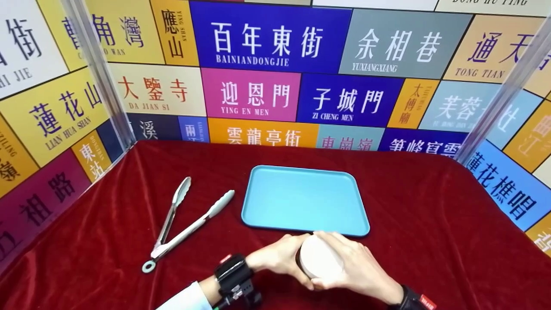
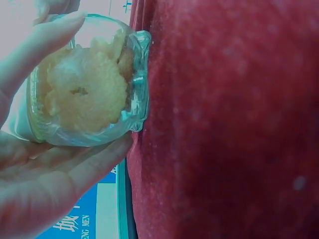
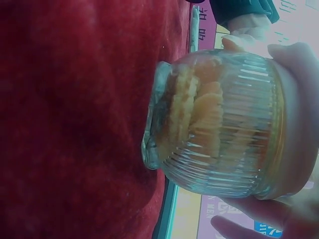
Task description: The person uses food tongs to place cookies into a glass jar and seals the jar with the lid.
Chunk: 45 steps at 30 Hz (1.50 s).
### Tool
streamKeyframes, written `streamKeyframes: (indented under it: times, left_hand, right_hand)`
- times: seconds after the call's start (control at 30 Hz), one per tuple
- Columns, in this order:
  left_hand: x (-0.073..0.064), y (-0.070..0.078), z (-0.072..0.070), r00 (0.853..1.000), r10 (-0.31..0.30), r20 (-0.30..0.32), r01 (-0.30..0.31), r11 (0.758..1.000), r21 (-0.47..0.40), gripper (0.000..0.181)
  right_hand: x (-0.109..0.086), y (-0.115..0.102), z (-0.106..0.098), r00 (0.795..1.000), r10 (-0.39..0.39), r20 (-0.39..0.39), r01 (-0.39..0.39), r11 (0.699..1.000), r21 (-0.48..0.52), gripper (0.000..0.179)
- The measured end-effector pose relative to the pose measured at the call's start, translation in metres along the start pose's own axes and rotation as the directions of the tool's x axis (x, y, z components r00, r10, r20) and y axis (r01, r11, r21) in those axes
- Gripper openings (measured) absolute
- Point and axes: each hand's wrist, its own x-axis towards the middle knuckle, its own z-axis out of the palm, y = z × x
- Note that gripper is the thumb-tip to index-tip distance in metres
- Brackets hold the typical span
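A ribbed clear glass jar with a pale lid stands upright on the red cloth, just in front of the blue tray. Yellowish, crinkly-edged pieces of food, perhaps biscuits, show through the glass. My left hand holds the jar from the left, thumb and fingers on opposite sides of it. From the right, my right hand grips around the lid area. In the head view the hands and lid hide most of the glass body.
Opened metal tongs with pale tips lie on the red cloth to the left of the tray. Walls with coloured sign panels rise behind and beside the table, with clear upright posts at the corners.
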Motion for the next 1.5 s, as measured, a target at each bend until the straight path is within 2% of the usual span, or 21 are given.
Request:
streamKeyframes:
  times: [0.27,0.47,0.63,0.8,1.13,1.33,1.5]
  left_hand:
    - [-0.001,0.0,-0.001,1.0,-0.025,0.015,0.025,1.0,0.002,0.079]
    - [-0.001,0.001,-0.002,0.999,-0.046,0.022,0.046,0.999,-0.013,0.075]
    - [-0.001,0.001,-0.003,0.999,-0.036,0.021,0.036,0.999,-0.009,0.075]
    - [0.0,0.002,-0.004,0.999,-0.027,0.022,0.027,0.999,-0.02,0.076]
    - [0.0,0.004,-0.005,1.0,-0.015,0.006,0.015,1.0,-0.027,0.079]
    - [0.001,0.001,-0.006,0.999,-0.03,-0.029,0.03,1.0,-0.009,0.079]
    - [0.002,-0.004,-0.009,0.998,-0.039,-0.047,0.037,0.998,-0.051,0.083]
  right_hand:
    - [-0.001,0.0,0.003,1.0,0.0,-0.024,0.0,1.0,0.013,0.078]
    - [-0.004,-0.003,0.004,0.996,0.086,0.01,-0.087,0.99,0.111,0.081]
    - [-0.007,-0.002,0.004,0.979,0.181,0.092,-0.199,0.947,0.252,0.1]
    - [-0.01,-0.001,0.001,0.96,0.234,0.155,-0.268,0.929,0.257,0.11]
    - [-0.01,0.001,-0.002,0.96,0.226,0.165,-0.272,0.895,0.354,0.078]
    - [-0.005,0.007,-0.001,0.948,0.234,0.216,-0.299,0.885,0.357,0.08]
    - [0.004,0.013,0.002,0.939,0.238,0.25,-0.323,0.86,0.395,0.081]
